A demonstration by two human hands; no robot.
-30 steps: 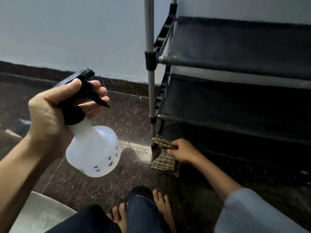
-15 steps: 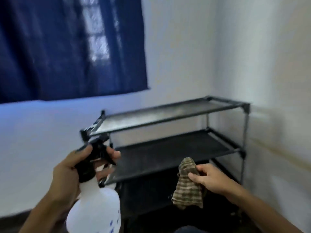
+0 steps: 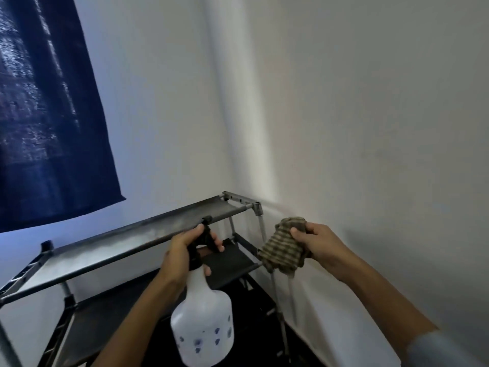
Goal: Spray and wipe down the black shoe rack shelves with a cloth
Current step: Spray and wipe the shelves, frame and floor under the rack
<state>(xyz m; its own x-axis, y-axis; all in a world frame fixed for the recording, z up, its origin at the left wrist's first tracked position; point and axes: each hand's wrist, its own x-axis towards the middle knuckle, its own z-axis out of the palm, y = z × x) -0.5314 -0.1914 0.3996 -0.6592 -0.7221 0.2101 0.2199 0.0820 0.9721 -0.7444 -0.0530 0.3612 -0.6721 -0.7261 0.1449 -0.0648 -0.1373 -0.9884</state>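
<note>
Above the shoe rack [image 3: 127, 245], the left hand [image 3: 182, 256] grips the spray bottle [image 3: 202, 324] by its trigger head. Beside it, the right hand [image 3: 316, 245] clutches a bunched striped cloth [image 3: 281, 247].

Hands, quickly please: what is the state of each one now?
Left hand: fingers curled around the spray bottle at its trigger head.
Right hand: fingers gripping the striped cloth.

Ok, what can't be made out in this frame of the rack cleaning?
- Lowest shelves of the rack: head view, covered by the spray bottle and both arms.
- Bottle's nozzle: covered by the left hand.
- Cloth: bunched in the right hand, wetness unclear.
- Curtain: cut off by the left edge.
</note>
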